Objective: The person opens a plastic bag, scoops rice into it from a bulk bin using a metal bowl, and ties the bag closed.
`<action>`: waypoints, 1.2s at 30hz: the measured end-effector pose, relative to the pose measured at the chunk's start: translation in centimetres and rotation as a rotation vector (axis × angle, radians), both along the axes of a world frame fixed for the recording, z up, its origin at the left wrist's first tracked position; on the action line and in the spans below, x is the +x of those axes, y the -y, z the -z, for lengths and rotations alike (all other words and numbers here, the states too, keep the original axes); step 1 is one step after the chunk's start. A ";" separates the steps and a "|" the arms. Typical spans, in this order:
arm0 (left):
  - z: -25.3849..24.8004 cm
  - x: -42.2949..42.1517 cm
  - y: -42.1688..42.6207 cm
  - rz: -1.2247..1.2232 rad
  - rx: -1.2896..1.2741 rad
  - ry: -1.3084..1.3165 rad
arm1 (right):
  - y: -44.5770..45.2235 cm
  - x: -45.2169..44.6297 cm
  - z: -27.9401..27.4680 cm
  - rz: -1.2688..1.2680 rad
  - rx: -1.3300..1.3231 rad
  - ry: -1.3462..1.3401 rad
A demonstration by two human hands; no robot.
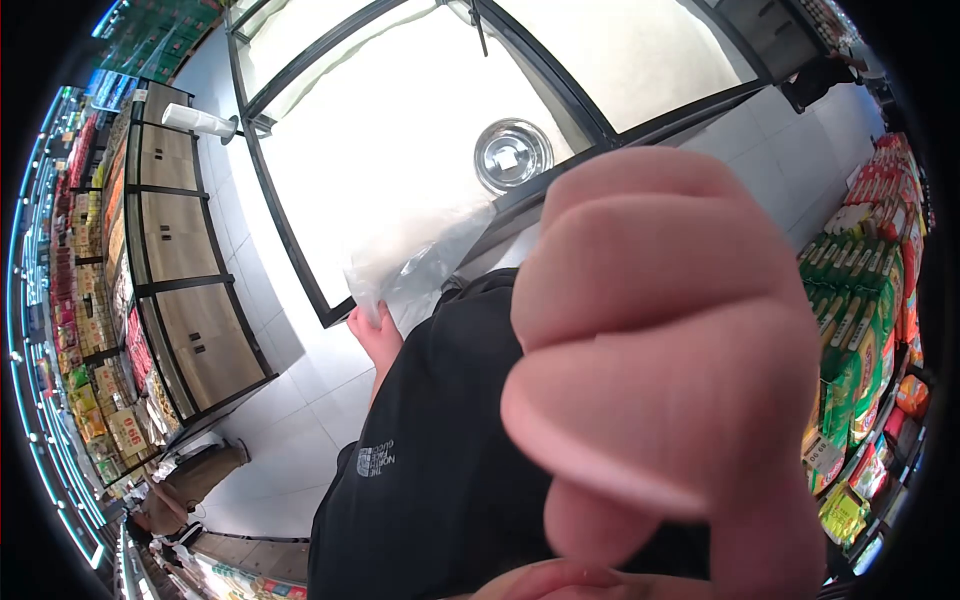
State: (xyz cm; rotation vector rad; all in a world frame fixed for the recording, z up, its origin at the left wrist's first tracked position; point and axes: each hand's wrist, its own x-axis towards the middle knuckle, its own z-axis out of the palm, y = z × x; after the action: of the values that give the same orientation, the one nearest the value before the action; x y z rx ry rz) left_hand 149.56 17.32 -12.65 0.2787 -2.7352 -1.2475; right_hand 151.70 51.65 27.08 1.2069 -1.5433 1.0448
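My left hand (pixel 378 335) is at the near corner of a black-framed bin (pixel 275 205), its fingers closed on the edge of a clear plastic bag (pixel 425 265). The bag spreads over the bin's front edge, and whether anything is inside it I cannot tell. Very close to the camera, my right hand (pixel 660 330) is raised with its fingers curled into a fist. What it holds, if anything, is hidden. A round shiny metal bowl (pixel 513 157) rests on the bright white contents of the bin, which are too overexposed to identify.
A white roll (pixel 198 121) sticks out from the bin's left side. Wooden cabinets (pixel 170 240) with packaged goods line the left. Stacked green and orange packs (pixel 850 310) stand on the right. A person (pixel 180 495) is at the lower left on the tiled floor (pixel 285 470).
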 end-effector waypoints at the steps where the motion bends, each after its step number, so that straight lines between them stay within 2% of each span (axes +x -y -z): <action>1: -0.2 0.0 -0.3 0.005 -0.001 -0.008 | -0.1 0.1 -0.7 -0.017 0.040 0.004; 5: -0.9 0.1 -1.0 0.035 -0.011 -0.017 | -0.3 0.0 -2.2 -0.074 0.209 0.081; 8: -1.7 -0.3 -2.0 0.107 0.013 -0.089 | -0.2 -1.7 -0.5 -0.024 0.351 0.257; 9: -2.2 -0.5 -2.3 0.138 0.025 -0.126 | 0.3 -2.9 1.9 0.049 0.334 0.319; 10: -2.4 -1.9 -2.5 0.290 -0.046 -0.452 | 1.1 -4.2 4.9 0.114 0.329 0.406; 11: -3.4 -2.3 -3.0 0.253 -0.080 -0.364 | 2.3 -5.9 9.5 0.192 0.147 0.367; 12: -4.8 -2.8 -3.9 0.215 -0.110 -0.278 | 2.6 -7.0 12.4 0.216 0.216 0.507; 14: -7.4 -4.3 -5.1 0.273 -0.075 -0.329 | 2.9 -8.8 17.8 0.342 0.257 0.674; 16: -9.7 -5.7 -6.1 0.365 -0.103 -0.408 | 2.8 -10.2 22.8 0.541 0.231 0.706; 18: -11.5 -7.0 -6.9 0.429 -0.144 -0.539 | 1.8 -11.5 26.0 0.567 0.233 0.772; 21: -14.8 -8.2 -7.5 0.487 -0.242 -0.661 | -0.8 -13.8 28.7 0.342 0.232 0.922; 25: -19.6 -7.6 -7.2 0.593 -0.311 -0.800 | -0.9 -12.3 21.5 0.401 0.139 0.891; 28: -21.3 -6.5 -6.7 0.583 -0.284 -0.848 | -1.1 -12.0 20.0 0.406 0.109 0.719; 29: -21.0 -6.6 -6.9 0.508 -0.331 -0.840 | -1.0 -11.8 19.9 0.355 0.056 0.715; 30: -19.0 -7.0 -6.2 0.495 -0.343 -0.722 | -1.2 -11.6 20.1 0.372 0.062 0.717; 32: -13.3 -8.3 -3.5 0.470 -0.366 -0.475 | -1.3 -11.2 21.0 0.403 0.068 0.732; 34: -9.9 -7.9 -1.9 0.486 -0.259 -0.430 | -1.5 -10.7 22.5 0.435 0.051 0.717; 36: -9.2 -7.3 -1.8 0.466 -0.188 -0.442 | -2.0 -10.0 24.3 0.496 0.094 0.675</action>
State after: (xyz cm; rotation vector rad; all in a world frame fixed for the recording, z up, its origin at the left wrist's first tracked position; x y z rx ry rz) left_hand 142.29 19.09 -3.48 -0.6115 -2.5597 -0.9675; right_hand 141.70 53.63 2.79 0.4738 -2.2784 1.0953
